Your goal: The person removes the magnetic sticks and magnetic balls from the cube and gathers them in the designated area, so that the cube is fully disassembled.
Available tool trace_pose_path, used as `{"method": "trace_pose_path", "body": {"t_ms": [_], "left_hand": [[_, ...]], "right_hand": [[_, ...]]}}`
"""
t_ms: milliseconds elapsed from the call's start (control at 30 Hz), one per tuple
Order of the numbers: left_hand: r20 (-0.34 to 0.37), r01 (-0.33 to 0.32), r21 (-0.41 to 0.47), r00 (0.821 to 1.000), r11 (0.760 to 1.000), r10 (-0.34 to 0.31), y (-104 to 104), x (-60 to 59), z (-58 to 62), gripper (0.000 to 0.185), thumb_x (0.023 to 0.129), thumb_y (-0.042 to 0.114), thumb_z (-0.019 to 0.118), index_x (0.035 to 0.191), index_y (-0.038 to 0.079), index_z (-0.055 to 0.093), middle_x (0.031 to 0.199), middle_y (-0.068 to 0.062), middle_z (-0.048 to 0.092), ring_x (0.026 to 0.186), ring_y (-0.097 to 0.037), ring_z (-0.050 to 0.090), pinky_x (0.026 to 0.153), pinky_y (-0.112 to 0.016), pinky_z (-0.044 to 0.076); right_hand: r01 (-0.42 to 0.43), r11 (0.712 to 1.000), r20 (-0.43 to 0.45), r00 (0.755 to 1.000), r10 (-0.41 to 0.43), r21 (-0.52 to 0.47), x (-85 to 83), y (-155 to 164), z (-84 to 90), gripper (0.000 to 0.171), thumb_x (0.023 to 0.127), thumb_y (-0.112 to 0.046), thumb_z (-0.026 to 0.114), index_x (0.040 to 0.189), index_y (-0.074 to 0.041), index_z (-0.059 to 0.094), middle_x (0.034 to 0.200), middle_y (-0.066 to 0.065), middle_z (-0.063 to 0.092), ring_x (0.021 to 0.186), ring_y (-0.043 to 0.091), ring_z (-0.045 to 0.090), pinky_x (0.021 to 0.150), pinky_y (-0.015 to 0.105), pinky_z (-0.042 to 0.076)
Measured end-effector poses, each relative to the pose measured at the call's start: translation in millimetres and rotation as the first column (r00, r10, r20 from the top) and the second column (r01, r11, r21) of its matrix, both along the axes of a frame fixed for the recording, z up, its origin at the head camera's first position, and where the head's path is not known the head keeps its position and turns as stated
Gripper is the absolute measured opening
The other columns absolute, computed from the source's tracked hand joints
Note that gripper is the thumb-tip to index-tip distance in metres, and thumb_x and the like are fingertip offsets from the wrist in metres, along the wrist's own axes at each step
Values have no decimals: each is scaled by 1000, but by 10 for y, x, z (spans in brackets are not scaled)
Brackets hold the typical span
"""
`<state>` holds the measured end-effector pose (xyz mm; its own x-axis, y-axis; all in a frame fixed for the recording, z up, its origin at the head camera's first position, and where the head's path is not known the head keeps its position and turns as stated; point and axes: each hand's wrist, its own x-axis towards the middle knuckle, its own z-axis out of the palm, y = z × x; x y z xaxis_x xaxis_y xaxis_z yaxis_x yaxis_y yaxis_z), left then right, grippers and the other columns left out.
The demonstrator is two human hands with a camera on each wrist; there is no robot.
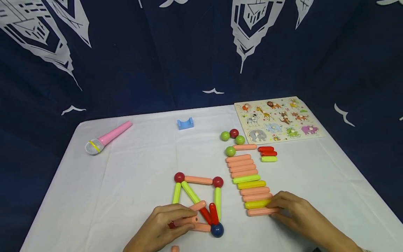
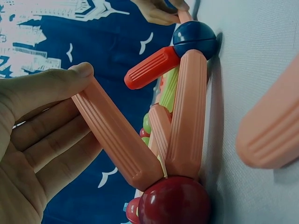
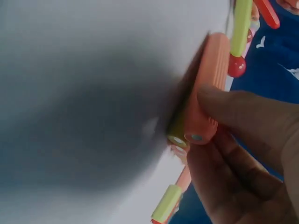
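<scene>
A flat frame of magnetic sticks and balls [image 1: 198, 196] lies on the white table [image 1: 126, 182], with two dark red balls at its top corners and a blue ball [image 1: 217, 230] at the lower right. My left hand [image 1: 176, 219] pinches a peach stick [image 2: 117, 140] that joins a dark red ball [image 2: 175, 200] at the frame's lower left. A red stick [image 2: 152, 67] leans up from the blue ball [image 2: 194, 39]. My right hand [image 1: 277, 207] grips the nearest peach stick [image 1: 259, 211] of a row of sticks [image 1: 248, 178], with its thumb pressed on that peach stick [image 3: 208, 93].
A pink toy microphone [image 1: 107, 138] lies at the far left and a blue block [image 1: 185, 123] at the back. An animal puzzle board [image 1: 277, 119] sits at the back right. Loose green and red balls [image 1: 233, 136] and short sticks [image 1: 268, 154] lie before it.
</scene>
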<state>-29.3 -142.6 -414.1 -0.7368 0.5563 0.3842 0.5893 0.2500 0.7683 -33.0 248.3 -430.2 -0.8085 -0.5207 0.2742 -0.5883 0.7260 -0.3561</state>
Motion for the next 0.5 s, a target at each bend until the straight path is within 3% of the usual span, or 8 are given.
{"method": "trace_pose_path", "body": {"t_ms": [200,367,467,500], "left_hand": [[-1,4,6,1000,1000,-4,-7,-1,3,25,82,8,79,107,10,76,97,5,73,78,-3,62,60,-18,56],[25,8,10,1000,1000,-9,-5,-2,4,22,84,9,77,107,11,76,96,7,73,77,-1,61,59,-17,55],[20,8,8,1000,1000,-8,-3,-6,-9,23,84,10,78,107,10,76,96,6,73,77,-2,62,60,-17,55],[17,8,7,1000,1000,-8,-1,-8,-17,23,83,9,78,106,10,76,96,6,73,78,-2,63,60,-17,55]], "right_hand": [[162,982,31,986,-166,96,27,-99,-19,41,63,-10,92,81,-32,62,88,-24,52,78,-4,51,67,19,54],[179,975,17,983,-183,133,92,-265,106,39,61,-13,93,81,-30,64,87,-22,51,78,-2,50,66,20,54],[192,969,153,964,-216,155,180,-499,199,36,67,-23,92,91,-27,66,88,-21,55,78,-1,52,69,20,55],[195,968,235,945,-229,161,211,-593,215,36,69,-29,91,96,-27,66,89,-21,56,78,-1,52,70,19,55]]}}
